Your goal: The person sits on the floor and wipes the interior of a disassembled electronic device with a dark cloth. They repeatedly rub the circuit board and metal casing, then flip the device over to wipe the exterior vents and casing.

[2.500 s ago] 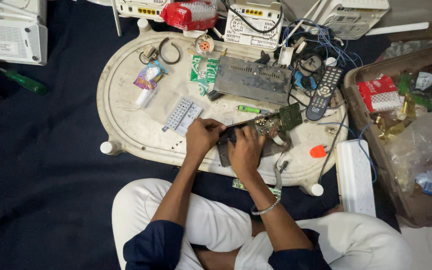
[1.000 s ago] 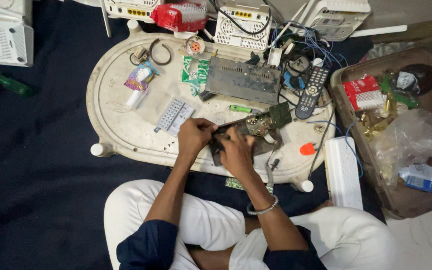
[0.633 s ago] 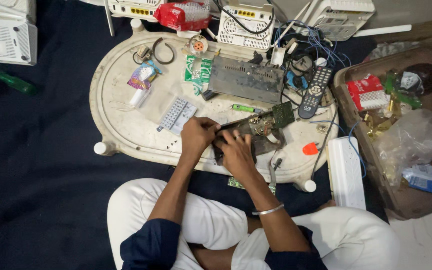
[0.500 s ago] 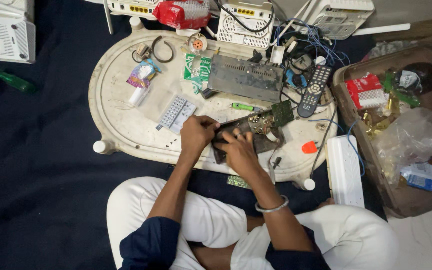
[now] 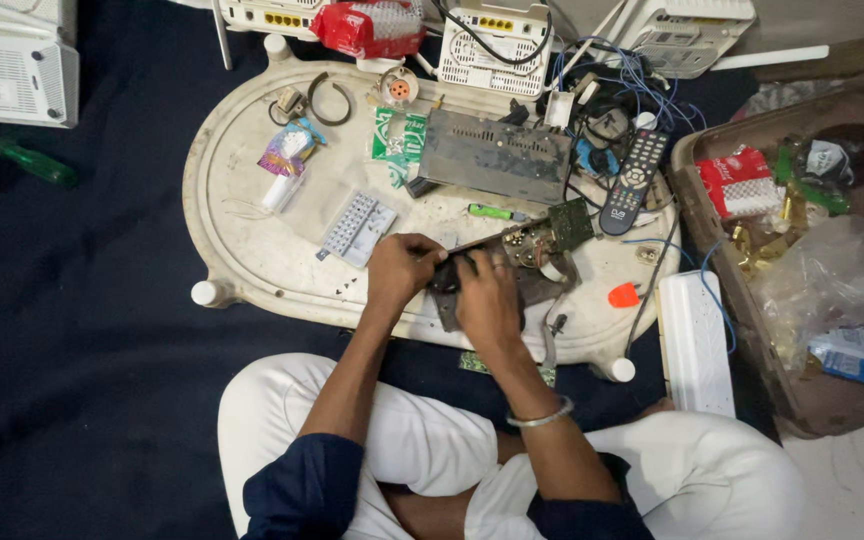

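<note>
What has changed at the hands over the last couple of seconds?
Little. The left hand and right hand stayed on the dark circuit board at the tray's near edge; only the fingers shifted slightly. The remote, grey box and keypad stayed put.

The oval tray (image 5: 242,240) looks like scuffed, dull plastic. The grey box (image 5: 497,155) looks like matt metal. The bag (image 5: 832,275) is shiny plastic.

A single head-worn camera looks almost straight down, from fairly near, over the person's lap onto the oval tabletop (image 5: 252,250).
</note>
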